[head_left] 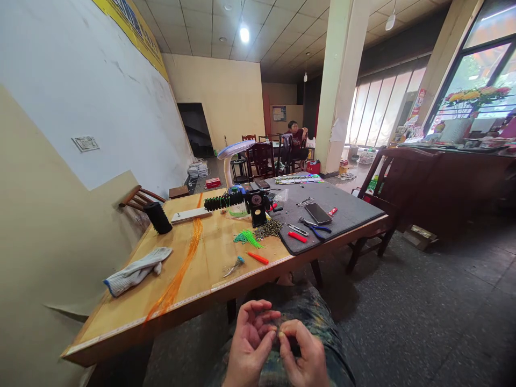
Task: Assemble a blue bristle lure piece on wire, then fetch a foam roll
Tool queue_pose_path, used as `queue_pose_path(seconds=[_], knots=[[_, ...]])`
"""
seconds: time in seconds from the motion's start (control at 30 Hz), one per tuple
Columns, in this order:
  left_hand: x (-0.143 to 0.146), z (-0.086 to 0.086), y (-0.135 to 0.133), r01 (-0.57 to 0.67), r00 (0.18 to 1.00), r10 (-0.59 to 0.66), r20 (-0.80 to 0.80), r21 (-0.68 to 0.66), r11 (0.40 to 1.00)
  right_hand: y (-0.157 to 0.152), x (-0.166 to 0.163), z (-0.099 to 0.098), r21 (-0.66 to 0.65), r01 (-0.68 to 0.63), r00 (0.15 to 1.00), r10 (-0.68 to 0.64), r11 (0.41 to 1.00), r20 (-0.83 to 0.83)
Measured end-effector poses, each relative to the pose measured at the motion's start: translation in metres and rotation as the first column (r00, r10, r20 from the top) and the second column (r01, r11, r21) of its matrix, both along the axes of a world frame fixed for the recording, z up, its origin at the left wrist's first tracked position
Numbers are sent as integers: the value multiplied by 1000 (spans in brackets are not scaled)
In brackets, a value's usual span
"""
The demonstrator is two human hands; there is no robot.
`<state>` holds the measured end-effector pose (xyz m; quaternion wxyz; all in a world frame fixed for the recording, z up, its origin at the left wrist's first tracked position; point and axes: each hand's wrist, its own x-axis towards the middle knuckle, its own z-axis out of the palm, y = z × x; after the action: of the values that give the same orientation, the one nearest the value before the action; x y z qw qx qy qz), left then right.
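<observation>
Hands and work surface, seen from the head. The left hand (250, 344) and the right hand (305, 352) were raised over the patterned cloth (326, 317) on the lap, just in front of the surface (220, 247), their fingertips close together. The left fingers were loosely curled, with the thumb reaching toward the right hand; whether they gripped anything could not be told. The right thumb and index finger met at the tips; anything between them was too small to make out.

Nearest the hands, by the front edge, lay an orange tapered piece (257, 258) and, to its left, a small bundle with a blue-green end (234, 266). Behind these were bright green strands (255, 239) and a heap of small dark pieces (269, 230), beside an upright black device (257, 209). Long orange strands (183, 274) ran across the wood to the front edge; farther left lay a pale glove (139, 270), with a black cylinder (158, 217) upright behind it. On the grey mat (355, 207), at right, lay a phone (318, 213), blue-handled pliers (321, 230) and a red stick-shaped object (297, 236). A seated person (297, 140) was visible in the background.
</observation>
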<state>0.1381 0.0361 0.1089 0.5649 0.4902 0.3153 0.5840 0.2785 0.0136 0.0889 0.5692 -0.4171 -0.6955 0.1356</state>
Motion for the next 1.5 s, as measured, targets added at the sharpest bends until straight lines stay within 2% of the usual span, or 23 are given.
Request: queue_pose_path(seconds=[0.23,0.47,0.9,1.23,1.5], knots=[[0,2,-1,-7,1000,8,-19,59,998,1,0,0,-6,-29,999,29,1000,17],[4,0,-5,-103,995,104,0,124,987,-1,-2,2,-5,-48,997,48,999,66],[2,1,-4,-50,994,73,-80,257,965,-2,-1,4,-18,-13,998,14,1000,64],[-1,-7,-5,-28,992,57,-110,252,967,-4,-4,5,12,-34,997,34,999,63],[0,-5,-4,-20,989,55,-136,250,968,-3,-6,18,98,-28,999,24,995,46]])
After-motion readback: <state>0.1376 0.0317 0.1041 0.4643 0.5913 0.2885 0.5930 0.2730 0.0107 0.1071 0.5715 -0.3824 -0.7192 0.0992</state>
